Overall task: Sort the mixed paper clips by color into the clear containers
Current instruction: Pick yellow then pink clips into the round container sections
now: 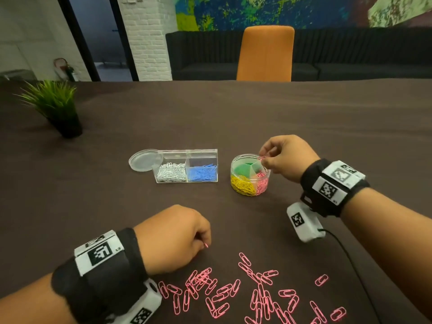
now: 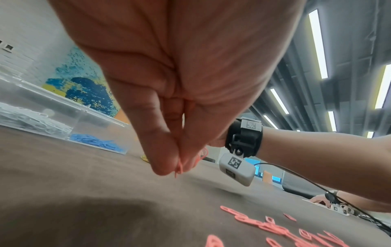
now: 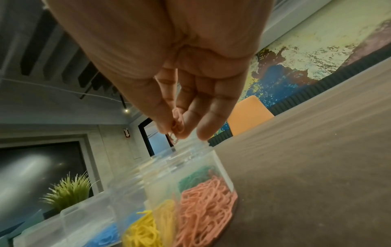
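Currently I have my right hand (image 1: 286, 157) over the round clear jar (image 1: 250, 175), its fingers (image 3: 190, 117) pinching pink wire clips (image 3: 177, 124) just above the open rim. My left hand (image 1: 174, 238) sits low over the desk (image 1: 233, 118), fingers closed on a pink clip (image 1: 206, 245) whose looped end protrudes.

Materials: the jar is transparent plastic, split by thin walls into wedge compartments holding yellow, pink and green clips. The rectangular clear box (image 1: 185, 166) to its left has two square cells, white clips in one, blue in the other; a round clear lid (image 1: 143, 160) lies against its left end. The desk covering is a dark brown matte cloth. Loose pink clips (image 1: 257, 293) are scattered near me.

View differences: the right wrist camera alone shows the pinched clips against the thumb and the pink compartment below. The left wrist camera shows thumb and finger pressed together on the clip. Only the head camera shows the potted plant (image 1: 56, 108) and orange chair (image 1: 266, 53).
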A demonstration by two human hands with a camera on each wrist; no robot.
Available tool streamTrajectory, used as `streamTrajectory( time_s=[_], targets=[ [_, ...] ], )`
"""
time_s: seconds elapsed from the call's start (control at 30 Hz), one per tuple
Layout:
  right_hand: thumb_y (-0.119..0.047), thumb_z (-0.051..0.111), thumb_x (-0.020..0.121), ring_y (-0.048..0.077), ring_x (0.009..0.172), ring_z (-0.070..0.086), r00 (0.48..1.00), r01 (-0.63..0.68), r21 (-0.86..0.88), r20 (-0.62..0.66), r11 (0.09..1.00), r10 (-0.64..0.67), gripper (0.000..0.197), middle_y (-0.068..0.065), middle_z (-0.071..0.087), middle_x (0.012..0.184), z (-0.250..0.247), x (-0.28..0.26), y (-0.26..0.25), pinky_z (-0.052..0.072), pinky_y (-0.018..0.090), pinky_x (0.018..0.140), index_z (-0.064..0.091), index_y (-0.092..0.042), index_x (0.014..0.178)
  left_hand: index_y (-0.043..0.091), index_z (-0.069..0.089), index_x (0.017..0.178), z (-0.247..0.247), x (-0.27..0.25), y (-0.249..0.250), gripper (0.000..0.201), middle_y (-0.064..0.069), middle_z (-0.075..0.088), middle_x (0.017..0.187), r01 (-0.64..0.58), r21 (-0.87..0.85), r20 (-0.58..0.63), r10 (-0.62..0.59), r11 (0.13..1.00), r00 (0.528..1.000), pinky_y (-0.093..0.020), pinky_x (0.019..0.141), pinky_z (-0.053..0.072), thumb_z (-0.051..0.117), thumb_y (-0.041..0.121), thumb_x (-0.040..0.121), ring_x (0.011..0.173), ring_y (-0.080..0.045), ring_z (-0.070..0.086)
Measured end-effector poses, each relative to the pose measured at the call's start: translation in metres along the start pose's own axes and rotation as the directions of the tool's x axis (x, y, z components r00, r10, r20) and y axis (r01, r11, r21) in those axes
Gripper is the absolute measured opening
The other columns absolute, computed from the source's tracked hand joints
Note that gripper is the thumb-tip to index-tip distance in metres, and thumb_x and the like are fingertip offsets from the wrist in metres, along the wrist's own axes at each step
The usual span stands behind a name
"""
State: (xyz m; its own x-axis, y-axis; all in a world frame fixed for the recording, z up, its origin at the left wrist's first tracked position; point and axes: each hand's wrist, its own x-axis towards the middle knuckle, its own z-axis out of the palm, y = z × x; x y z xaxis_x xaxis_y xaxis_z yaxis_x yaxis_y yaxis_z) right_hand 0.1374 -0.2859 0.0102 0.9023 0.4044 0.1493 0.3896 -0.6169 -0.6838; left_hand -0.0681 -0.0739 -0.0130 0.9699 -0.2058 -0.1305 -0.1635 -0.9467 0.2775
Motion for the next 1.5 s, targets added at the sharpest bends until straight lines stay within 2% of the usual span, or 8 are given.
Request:
streamTrajectory(
  time_s=[0.23, 0.5, 0.73, 0.83, 0.97, 1.13, 1.27, 1.5],
  targets=[
    [-0.014, 0.081, 0.076, 0.01, 0.067, 0.061, 0.995, -0.078, 0.028, -0.057, 0.997, 0.079, 0.013, -0.001, 0.07, 0.077, 0.006, 0.014, 0.004, 0.048, 0.023, 0.062, 0.069, -0.018, 0.079, 0.035, 0.073, 0.089, -0.006, 0.014, 0.005, 0.012, 0.024, 0.062, 0.079, 0.007, -0.082, -0.092, -0.015, 0.997, 0.996, -0.017, 0.079, 0.049, 0.069, 0.025, 0.084, 0.08, 0.007, 0.059],
    [-0.016, 0.083, 0.075, 0.014, 0.077, 0.068, 0.993, -0.12, -0.006, -0.019, 0.993, 0.12, 0.012, -0.002, 0.072, 0.078, 0.012, 0.018, 0.009, 0.056, 0.031, 0.073, 0.072, -0.019, 0.077, 0.028, 0.073, 0.083, -0.026, 0.042, 0.013, 0.013, 0.014, 0.071, 0.068, 0.079, -0.281, -0.179, -0.133, 0.957, 0.975, -0.02, 0.07, 0.052, 0.071, 0.016, 0.086, 0.067, -0.003, 0.067],
    [-0.022, 0.075, 0.081, 0.003, 0.073, 0.06, 0.997, -0.074, -0.126, -0.008, 0.989, 0.074, 0.004, -0.008, 0.069, 0.077, 0.008, 0.015, 0.009, 0.042, 0.019, 0.057, 0.077, -0.022, 0.078, 0.015, 0.074, 0.08, -0.044, 0.107, 0.027, 0.01, -0.006, 0.073, 0.068, -0.034, -0.537, -0.366, -0.197, 0.843, 0.91, -0.032, 0.069, 0.059, 0.073, 0.006, 0.082, 0.065, -0.019, 0.071],
    [-0.019, 0.067, 0.083, 0.011, 0.074, 0.063, 0.988, -0.105, -0.12, -0.122, 0.987, 0.09, 0.011, -0.007, 0.069, 0.076, 0.0, 0.014, 0.019, 0.042, 0.022, 0.061, 0.076, -0.019, 0.076, 0.01, 0.074, 0.081, -0.046, 0.145, 0.037, 0.008, -0.01, 0.074, 0.076, -0.02, -0.611, -0.349, -0.247, 0.791, 0.904, -0.043, 0.077, 0.061, 0.072, 0.003, 0.082, 0.067, -0.022, 0.072],
    [-0.019, 0.065, 0.084, 0.018, 0.085, 0.067, 0.978, -0.188, -0.256, 0.034, 0.948, 0.204, 0.009, -0.004, 0.072, 0.088, -0.008, 0.01, 0.042, 0.052, 0.026, 0.074, 0.073, -0.023, 0.083, 0.02, 0.075, 0.08, -0.044, 0.18, 0.045, 0.012, 0.004, 0.072, 0.07, 0.064, -0.451, -0.281, -0.21, 0.89, 0.937, -0.037, 0.081, 0.059, 0.069, 0.01, 0.082, 0.077, -0.018, 0.072],
    [-0.023, 0.069, 0.085, 0.016, 0.108, 0.062, 0.92, -0.001, -0.498, 0.339, 0.867, 0.196, 0.04, -0.009, 0.067, 0.119, 0.002, 0.007, 0.041, 0.05, 0.031, 0.095, 0.065, -0.032, 0.123, 0.02, 0.079, 0.093, -0.046, 0.188, 0.054, 0.017, 0.009, 0.072, 0.081, 0.102, -0.253, -0.195, -0.154, 0.962, 0.969, -0.028, 0.085, 0.055, 0.064, 0.014, 0.089, 0.083, -0.013, 0.068],
    [-0.017, 0.071, 0.084, 0.019, 0.094, 0.064, 0.916, 0.058, -0.574, 0.356, 0.817, 0.185, 0.015, -0.004, 0.07, 0.1, 0.005, 0.01, 0.033, 0.052, 0.029, 0.08, 0.072, -0.026, 0.096, 0.026, 0.078, 0.098, -0.047, 0.186, 0.056, 0.024, 0.008, 0.071, 0.103, 0.099, -0.138, -0.231, -0.129, 0.986, 0.964, -0.025, 0.084, 0.051, 0.06, 0.012, 0.089, 0.094, -0.013, 0.064],
    [-0.019, 0.063, 0.086, 0.021, 0.088, 0.063, 0.92, 0.059, -0.641, 0.333, 0.765, 0.208, 0.008, -0.001, 0.065, 0.092, 0.004, 0.003, 0.03, 0.051, 0.03, 0.074, 0.065, -0.017, 0.093, 0.025, 0.075, 0.084, -0.057, 0.155, 0.031, 0.012, 0.016, 0.064, 0.074, 0.035, -0.2, -0.354, -0.106, 0.979, 0.929, -0.02, 0.068, 0.045, 0.069, 0.015, 0.083, 0.071, 0.0, 0.058]
  ],
)
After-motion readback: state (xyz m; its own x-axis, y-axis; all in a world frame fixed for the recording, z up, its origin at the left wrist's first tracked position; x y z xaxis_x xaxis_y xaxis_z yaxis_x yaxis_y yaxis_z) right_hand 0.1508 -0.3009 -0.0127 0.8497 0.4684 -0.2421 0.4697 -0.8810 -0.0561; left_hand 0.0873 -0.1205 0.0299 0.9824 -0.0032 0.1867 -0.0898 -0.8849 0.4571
